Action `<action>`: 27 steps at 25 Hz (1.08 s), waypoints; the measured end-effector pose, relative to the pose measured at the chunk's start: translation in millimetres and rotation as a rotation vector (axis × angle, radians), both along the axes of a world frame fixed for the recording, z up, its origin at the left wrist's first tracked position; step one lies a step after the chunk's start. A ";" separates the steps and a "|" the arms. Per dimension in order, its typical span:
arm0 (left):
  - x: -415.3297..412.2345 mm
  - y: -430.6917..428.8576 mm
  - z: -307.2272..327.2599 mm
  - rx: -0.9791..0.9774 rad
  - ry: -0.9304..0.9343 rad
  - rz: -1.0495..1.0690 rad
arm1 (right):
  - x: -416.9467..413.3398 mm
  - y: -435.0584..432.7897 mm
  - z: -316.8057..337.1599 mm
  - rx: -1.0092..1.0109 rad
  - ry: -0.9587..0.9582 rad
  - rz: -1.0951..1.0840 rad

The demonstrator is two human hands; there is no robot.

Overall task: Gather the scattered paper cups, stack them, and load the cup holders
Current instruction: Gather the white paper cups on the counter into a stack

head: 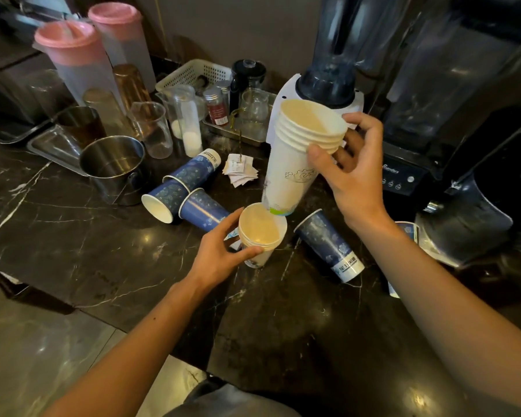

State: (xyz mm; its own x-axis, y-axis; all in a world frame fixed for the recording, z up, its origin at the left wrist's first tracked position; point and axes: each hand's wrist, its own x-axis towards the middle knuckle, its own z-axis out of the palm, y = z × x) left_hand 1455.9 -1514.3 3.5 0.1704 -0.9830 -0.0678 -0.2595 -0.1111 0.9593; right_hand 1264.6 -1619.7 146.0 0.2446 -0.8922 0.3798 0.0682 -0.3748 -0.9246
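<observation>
Over countertop (103, 251), right grip (352, 176) holds tall stack (295, 164), left grip (217, 254) short stack (260, 230).

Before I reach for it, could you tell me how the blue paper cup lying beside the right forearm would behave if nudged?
The blue paper cup lies on its side and tapers, so it would probably roll in a curve. No spill shows around it, so likely empty and light. Its paper wall may dent under a firm grip.

Two white cup stacks (292, 176) (260, 230); five blue cups (193, 171) (163, 197) (203, 212) (325, 242) (408, 230), one half hidden; two pink-lidded pitchers (73, 55) (121, 31).
</observation>
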 end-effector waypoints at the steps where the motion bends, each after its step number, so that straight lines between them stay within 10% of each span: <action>1: 0.2 -3.2 -0.7 0.000 0.009 -0.003 | 2.2 4.6 -2.2 0.026 -0.018 0.033; 16: 3.8 -1.6 6.0 -0.037 0.016 -0.059 | 2.1 37.0 -97.6 0.230 0.553 0.187; 27: 10.5 -4.1 11.8 -0.068 0.012 -0.146 | -3.9 29.2 -98.6 0.400 0.497 0.271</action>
State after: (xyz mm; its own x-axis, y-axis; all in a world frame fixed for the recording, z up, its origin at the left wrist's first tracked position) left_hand 1466.4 -1518.4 15.3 0.0246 -0.9997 -0.0012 -0.2565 -0.0074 0.9665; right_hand 1260.7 -1590.5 47.4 0.5380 -0.8234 -0.1804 -0.3559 -0.0279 -0.9341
